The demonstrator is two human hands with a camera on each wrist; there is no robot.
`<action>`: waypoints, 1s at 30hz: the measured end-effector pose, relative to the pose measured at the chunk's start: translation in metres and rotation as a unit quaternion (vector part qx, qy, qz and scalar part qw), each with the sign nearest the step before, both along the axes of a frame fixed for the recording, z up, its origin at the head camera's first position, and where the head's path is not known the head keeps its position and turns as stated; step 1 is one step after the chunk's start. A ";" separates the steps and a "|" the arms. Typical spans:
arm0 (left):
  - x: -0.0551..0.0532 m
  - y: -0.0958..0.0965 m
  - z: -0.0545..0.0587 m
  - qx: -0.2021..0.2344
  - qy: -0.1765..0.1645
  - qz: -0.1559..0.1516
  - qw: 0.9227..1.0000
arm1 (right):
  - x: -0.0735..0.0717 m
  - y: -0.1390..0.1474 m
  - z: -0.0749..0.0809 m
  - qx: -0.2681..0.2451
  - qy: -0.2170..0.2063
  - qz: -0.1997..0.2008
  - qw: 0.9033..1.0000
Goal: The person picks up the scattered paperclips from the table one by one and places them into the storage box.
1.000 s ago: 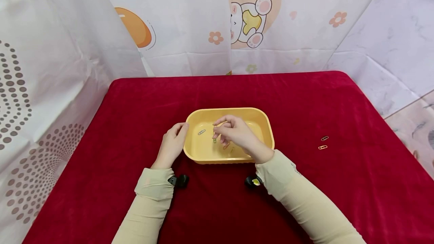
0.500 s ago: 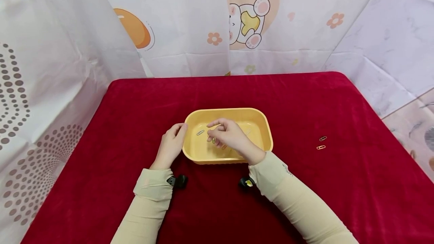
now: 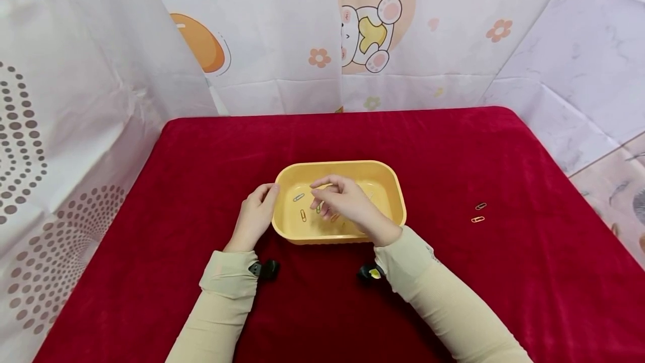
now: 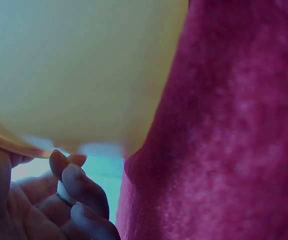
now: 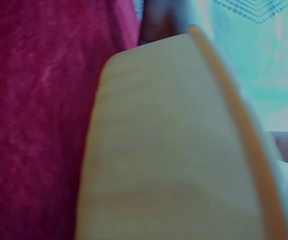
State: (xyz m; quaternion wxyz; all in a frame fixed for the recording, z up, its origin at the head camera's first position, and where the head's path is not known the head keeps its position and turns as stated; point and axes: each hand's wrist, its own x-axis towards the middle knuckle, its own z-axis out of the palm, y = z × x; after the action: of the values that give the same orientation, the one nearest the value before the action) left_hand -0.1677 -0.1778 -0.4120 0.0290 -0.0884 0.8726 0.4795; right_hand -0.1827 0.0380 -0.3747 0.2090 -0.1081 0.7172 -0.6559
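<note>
A yellow plastic basin (image 3: 342, 169) stands on the red cloth. My left hand (image 3: 256, 214) grips its left end, thumb over the rim and fingers outside; the left wrist view shows the fingers (image 4: 86, 187) bent beside the wall. Over the basin hangs my right hand (image 3: 342, 200), fingers loosely bent with no clip visible between them. On the basin floor lie several paper clips: a pale one (image 3: 298, 198), an orange one (image 3: 303, 215) and a green one (image 3: 318, 209) partly behind the fingers. In the right wrist view the basin wall (image 5: 169, 140) covers most of that hand.
Two more paper clips lie on the cloth to the right, a dark one (image 3: 481, 206) and a yellow one (image 3: 477, 219). The red cloth (image 3: 227, 144) covers the table. Printed white curtains (image 3: 272, 94) close off the back and sides.
The orange paper clip has left my right fingers and now lies on the basin floor. The right hand moved left, then slightly back right. My left hand stays on the rim.
</note>
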 end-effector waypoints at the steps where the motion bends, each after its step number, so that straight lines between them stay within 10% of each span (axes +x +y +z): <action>1: 0.000 0.000 0.000 0.000 0.000 -0.001 1.000 | 0.001 0.003 0.002 -0.012 -0.001 0.001 1.000; 14: 0.000 0.002 -0.001 -0.002 0.002 -0.003 1.000 | 0.010 0.047 0.025 -0.090 0.018 -0.029 0.995; 30: 0.000 0.001 -0.001 0.001 0.001 0.000 1.000 | 0.015 0.110 0.024 0.018 0.076 -0.089 0.993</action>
State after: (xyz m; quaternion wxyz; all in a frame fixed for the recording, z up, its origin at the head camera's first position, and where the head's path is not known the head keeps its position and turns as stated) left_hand -0.1680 -0.1766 -0.4130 0.0285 -0.0876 0.8722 0.4804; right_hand -0.1674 0.1480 -0.3509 0.0966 -0.0894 0.7494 -0.6489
